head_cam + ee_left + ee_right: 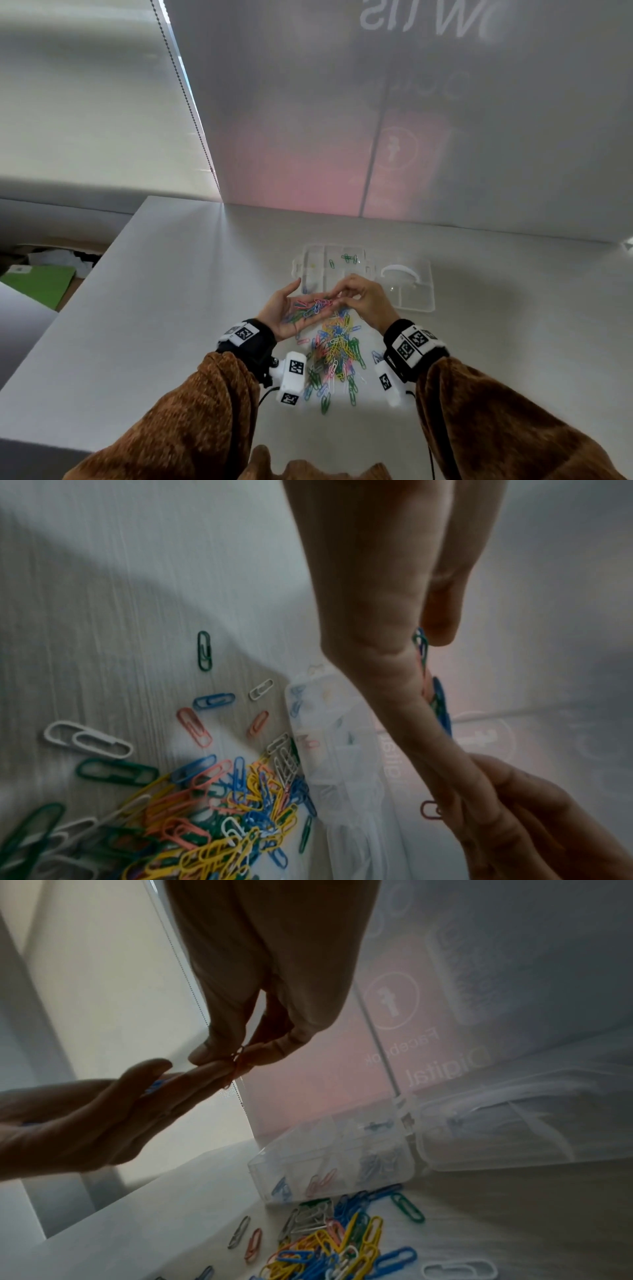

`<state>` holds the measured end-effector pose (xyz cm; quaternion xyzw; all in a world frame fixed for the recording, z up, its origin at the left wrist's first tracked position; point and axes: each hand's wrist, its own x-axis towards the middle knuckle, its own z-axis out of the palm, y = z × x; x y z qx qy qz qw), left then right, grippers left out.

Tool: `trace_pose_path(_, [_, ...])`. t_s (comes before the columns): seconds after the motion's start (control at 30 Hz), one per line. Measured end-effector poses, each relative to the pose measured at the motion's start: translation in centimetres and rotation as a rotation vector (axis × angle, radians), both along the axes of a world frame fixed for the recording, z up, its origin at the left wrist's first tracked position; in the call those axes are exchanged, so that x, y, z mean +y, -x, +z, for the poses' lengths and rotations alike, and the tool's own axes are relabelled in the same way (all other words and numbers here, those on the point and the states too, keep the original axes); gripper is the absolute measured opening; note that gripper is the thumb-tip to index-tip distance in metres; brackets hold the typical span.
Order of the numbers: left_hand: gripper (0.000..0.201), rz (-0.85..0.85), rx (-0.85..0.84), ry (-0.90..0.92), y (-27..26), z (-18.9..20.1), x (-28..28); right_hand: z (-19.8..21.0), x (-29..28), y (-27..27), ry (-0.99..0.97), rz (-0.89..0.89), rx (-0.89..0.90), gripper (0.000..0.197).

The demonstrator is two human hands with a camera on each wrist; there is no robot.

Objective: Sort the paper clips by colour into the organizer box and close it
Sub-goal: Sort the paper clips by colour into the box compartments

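Note:
My left hand point(313, 296) lies palm up above the table and carries several paper clips point(313, 306) of mixed colours on its straight fingers. My right hand point(337, 297) meets the left fingertips, and its thumb and forefinger pinch a pink clip point(237, 1059). In the left wrist view the carried clips point(438, 704) show along the edge of the left hand point(387, 669). A large mixed pile of clips point(335, 353) is spread on the table below both hands. Just behind stands the clear organizer box point(299, 265), open, with a few clips in its compartments.
The box's clear lid point(423, 298) lies flat to the right of the box. Loose clips point(202, 650) are scattered around the pile. A translucent white panel point(376, 120) stands behind the box. The table's left edge point(85, 284) drops off to clutter on the floor.

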<state>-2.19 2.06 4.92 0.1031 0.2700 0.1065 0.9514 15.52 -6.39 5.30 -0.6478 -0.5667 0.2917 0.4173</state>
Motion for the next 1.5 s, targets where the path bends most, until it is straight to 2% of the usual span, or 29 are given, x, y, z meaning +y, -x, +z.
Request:
trace_pose_path(0.23, [0.065,-0.032,0.047,-0.038,-0.5,0.0,0.3,0.3,-0.6,0.2,-0.047,-0.012,-0.071,0.015])
trace_pose_path(0.37, [0.056,-0.074,0.033,-0.057,-0.7,0.0,0.0,0.0,-0.9,-0.4,-0.01,0.003,-0.071,0.017])
trace_pose_path(0.5, [0.069,-0.127,-0.019,-0.079,-1.0,0.0,-0.4,0.1,-1.1,-0.9,-0.036,0.014,-0.047,0.011])
trace_pose_path(0.77, [0.067,-0.152,-0.089,-0.038,-1.4,0.2,-0.4,-0.2,-2.0,-0.6,-0.139,-0.085,-0.05,0.005])
trace_pose_path(0.87, [0.055,-0.131,-0.068,-0.026,-1.4,0.3,-0.4,0.0,-2.1,-0.6,-0.073,-0.151,0.098,0.004])
trace_pose_path(1.0, [0.056,-0.116,-0.08,-0.005,-1.2,-0.2,-0.3,0.8,-2.3,-0.4,0.025,-0.201,0.61,0.009])
trace_pose_path(1.07, [0.06,-0.109,-0.058,-0.01,-1.2,-0.4,-0.3,0.7,-2.4,-0.6,0.092,-0.191,0.755,0.016])
trace_pose_path(1.1, [0.063,-0.106,-0.053,-0.008,-1.2,-0.5,-0.4,0.6,-2.4,-0.7,0.127,-0.183,0.711,0.016])
trace_pose_path(1.2, [0.068,-0.093,-0.054,0.002,-1.2,-0.5,-0.4,0.4,-2.4,-1.1,0.19,-0.128,0.324,0.003])
trace_pose_path(1.27, [0.069,-0.078,-0.04,0.006,-1.2,-0.6,-0.3,0.1,-2.5,-1.1,0.199,-0.084,0.204,0.016])
trace_pose_path(1.43, [0.067,-0.073,-0.106,0.076,-1.2,-0.5,-0.7,-0.6,-2.7,-0.8,0.12,-0.208,0.223,0.011])
trace_pose_path(1.5, [0.067,-0.083,-0.11,0.06,-1.2,-0.3,-0.8,-0.7,-2.5,-1.0,0.098,-0.301,0.387,0.008])
